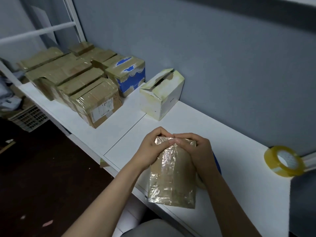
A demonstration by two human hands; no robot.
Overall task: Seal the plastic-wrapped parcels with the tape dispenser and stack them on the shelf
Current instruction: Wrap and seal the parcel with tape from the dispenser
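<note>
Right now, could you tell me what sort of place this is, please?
Probably a parcel-packing corner: taped cardboard boxes crowd a white shelf, a packing tape roll sits at the right, and the left hand and right hand grip a plastic-wrapped parcel.

At the front edge of the white table [230,142], you have a brown cardboard parcel [172,177] under clear, glossy film with wrinkled highlights, and at the right edge a roll of tape [284,161] in translucent yellow on a white core. Along the back edge, note a white box [160,94] with yellowed tape bands, a blue box [128,74] printed with white cloud-like shapes and crossed by tan tape, and toward the back left corner brown cartons [68,74] under shiny clear tape, the nearest carrying a white label [102,109]. The wall [205,48] behind the table is plain blue-grey, and the floor [42,168] off the left edge is dark brown.
</note>
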